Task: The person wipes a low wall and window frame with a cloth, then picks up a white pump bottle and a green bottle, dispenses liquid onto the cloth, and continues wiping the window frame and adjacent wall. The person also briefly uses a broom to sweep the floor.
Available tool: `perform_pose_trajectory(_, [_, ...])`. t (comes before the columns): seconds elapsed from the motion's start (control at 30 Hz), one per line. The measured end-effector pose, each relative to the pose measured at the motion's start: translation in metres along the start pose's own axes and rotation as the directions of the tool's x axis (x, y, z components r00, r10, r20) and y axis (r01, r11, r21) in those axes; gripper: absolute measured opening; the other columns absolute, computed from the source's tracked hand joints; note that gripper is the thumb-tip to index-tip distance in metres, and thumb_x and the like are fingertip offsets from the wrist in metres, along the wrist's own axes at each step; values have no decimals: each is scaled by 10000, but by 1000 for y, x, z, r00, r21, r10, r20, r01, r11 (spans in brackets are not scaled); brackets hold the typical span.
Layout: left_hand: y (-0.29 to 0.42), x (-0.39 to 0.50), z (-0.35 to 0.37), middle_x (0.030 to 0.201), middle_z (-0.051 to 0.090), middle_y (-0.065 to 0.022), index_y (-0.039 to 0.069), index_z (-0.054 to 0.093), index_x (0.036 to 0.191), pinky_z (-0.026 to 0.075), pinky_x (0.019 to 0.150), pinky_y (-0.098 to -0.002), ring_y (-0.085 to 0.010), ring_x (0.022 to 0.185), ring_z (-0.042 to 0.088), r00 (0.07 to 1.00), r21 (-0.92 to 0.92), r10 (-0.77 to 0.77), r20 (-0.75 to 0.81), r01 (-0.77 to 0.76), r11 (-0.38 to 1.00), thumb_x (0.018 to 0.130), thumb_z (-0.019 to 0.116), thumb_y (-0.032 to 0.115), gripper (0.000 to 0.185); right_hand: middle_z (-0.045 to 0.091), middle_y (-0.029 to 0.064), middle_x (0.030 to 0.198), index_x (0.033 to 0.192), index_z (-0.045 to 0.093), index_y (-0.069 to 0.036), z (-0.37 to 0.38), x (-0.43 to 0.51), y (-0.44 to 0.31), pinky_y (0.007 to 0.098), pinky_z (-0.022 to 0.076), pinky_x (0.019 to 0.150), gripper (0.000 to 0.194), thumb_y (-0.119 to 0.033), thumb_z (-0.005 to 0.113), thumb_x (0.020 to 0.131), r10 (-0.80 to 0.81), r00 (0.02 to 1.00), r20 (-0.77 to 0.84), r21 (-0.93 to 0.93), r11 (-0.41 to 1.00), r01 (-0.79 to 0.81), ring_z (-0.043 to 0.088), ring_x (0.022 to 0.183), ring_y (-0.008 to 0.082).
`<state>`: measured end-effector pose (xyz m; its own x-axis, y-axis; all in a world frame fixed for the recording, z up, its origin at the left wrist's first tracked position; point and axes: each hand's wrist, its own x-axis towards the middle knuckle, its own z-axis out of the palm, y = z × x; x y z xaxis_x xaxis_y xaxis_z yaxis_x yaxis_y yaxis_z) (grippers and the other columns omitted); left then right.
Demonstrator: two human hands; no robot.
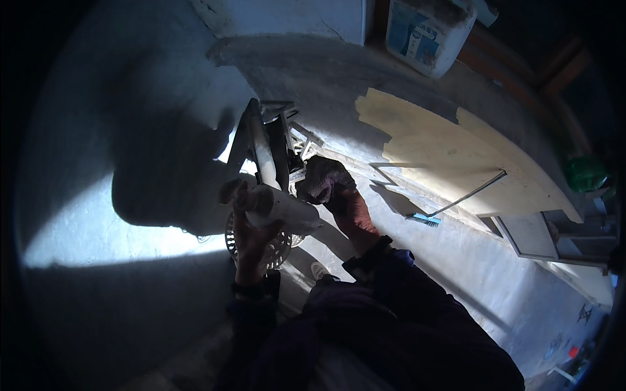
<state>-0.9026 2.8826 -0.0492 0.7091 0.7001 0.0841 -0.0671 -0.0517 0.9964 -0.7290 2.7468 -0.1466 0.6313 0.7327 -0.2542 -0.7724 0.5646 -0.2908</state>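
Note:
My left hand (252,244) grips a whitish cylindrical container (288,210), which lies tilted on its side. Its exact kind is hard to tell in the shadow. Close to the container's right end, my right hand (354,215) clutches a bunched dark cloth (325,182). Beyond both hands stands a dark frame with a pale grey tube (262,151) sloping across it. Below the container, partly covered by my left hand, is a round dark slotted piece (280,251).
A broom with a blue head (424,219) leans against the wall on the right. A white plastic jug (425,41) bearing writing stands on the ledge above. Farther right are a green bottle (586,174) and a pale-panelled cabinet (528,236). A shoe (320,270) shows below.

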Motion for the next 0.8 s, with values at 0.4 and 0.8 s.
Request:
perform_pose_trajectory(0.4, [-45, -1, -2, 1360, 571, -125, 100, 400, 1526, 535, 1020, -429, -253, 1270, 573, 973, 112, -150, 176, 132, 985, 729, 843, 12, 916, 710, 69, 1072, 1312, 640, -14, 19, -17, -15, 264, 502, 791, 360, -163, 698, 989, 358, 930, 78, -556, 790, -257, 638, 935, 130])
perform_pose_trajectory(0.8, [-56, 4, 22, 1255, 641, -157, 48, 471, 1421, 559, 934, -411, -273, 1147, 656, 990, 321, -126, 63, 100, 942, 723, 901, 171, 830, 677, 105, 974, 1189, 645, -37, 45, -27, 10, 371, 562, 745, 388, -152, 795, 850, -204, 870, 449, -890, -16, 455, 673, 830, 252])
